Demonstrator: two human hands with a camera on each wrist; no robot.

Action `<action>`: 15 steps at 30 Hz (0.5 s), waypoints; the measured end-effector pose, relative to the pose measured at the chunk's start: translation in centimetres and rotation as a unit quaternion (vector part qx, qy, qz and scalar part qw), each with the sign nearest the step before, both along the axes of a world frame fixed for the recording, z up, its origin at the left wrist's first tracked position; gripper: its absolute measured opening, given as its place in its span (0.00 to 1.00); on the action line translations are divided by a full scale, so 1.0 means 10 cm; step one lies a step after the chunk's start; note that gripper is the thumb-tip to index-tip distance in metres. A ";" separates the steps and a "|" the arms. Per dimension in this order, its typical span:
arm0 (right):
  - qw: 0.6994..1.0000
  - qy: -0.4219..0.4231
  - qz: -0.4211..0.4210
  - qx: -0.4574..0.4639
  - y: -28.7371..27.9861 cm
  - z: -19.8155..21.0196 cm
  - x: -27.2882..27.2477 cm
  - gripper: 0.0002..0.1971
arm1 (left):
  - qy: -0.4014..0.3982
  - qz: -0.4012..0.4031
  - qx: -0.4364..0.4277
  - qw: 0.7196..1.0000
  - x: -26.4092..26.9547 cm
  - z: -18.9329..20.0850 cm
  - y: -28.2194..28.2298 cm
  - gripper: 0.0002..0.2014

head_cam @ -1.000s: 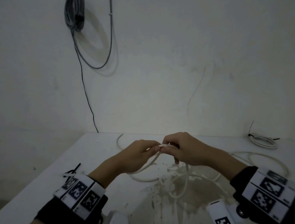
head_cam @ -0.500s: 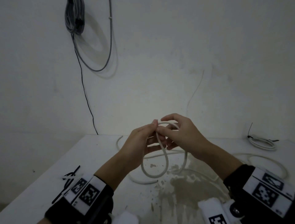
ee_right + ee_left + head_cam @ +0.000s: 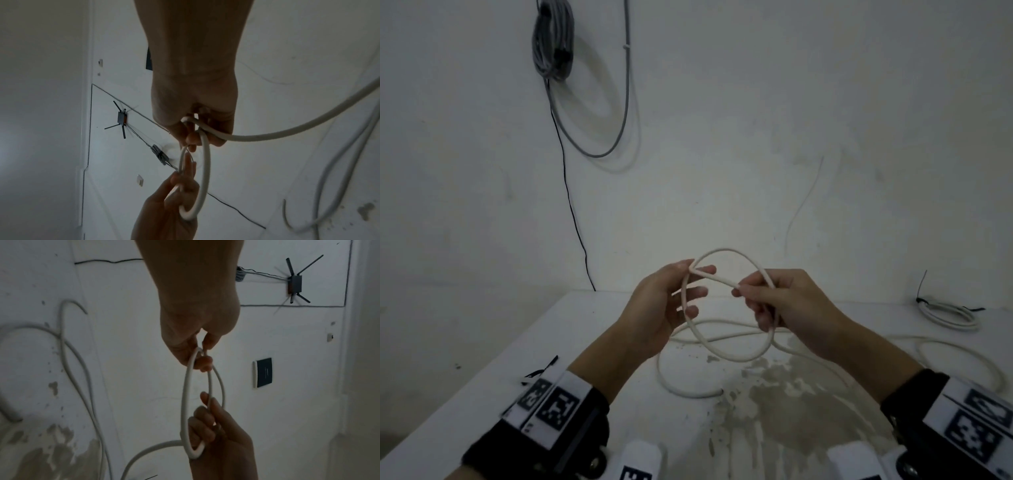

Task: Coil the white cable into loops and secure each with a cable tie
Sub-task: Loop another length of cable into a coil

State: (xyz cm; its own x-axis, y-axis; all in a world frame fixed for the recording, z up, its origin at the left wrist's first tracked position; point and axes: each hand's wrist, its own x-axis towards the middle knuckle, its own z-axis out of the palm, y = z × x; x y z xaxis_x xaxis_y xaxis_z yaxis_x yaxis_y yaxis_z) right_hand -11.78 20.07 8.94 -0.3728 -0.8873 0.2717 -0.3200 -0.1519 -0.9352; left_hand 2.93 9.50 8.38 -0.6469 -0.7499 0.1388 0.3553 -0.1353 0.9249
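Wider cable (image 3: 726, 251) loop between both hands' fingers (image 3: 744, 285)

Bare utility room: stained white table (image 3: 482, 359), wall router (image 3: 294, 284), hung grey cable coil (image 3: 553, 37)

Both hands raised, left hand (image 3: 666, 301) and right hand (image 3: 787, 303) pinching.
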 end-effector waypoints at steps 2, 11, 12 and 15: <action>1.000 0.002 -0.020 0.014 -0.01 0.02 -0.05 0.08 | -0.041 0.001 -0.029 0.999 0.02 0.00 0.00 0.14; 0.998 0.037 -0.002 0.044 -0.06 0.02 -0.10 0.09 | -0.219 -0.134 -0.206 0.944 0.05 -0.04 0.12 0.10; 0.998 0.042 0.006 0.048 -0.06 0.01 -0.10 0.08 | -0.229 -0.144 -0.214 0.939 0.05 -0.05 0.13 0.12; 0.997 0.051 0.020 0.057 -0.04 -0.02 -0.09 0.09 | -0.237 -0.159 -0.202 0.937 0.06 -0.10 0.13 0.18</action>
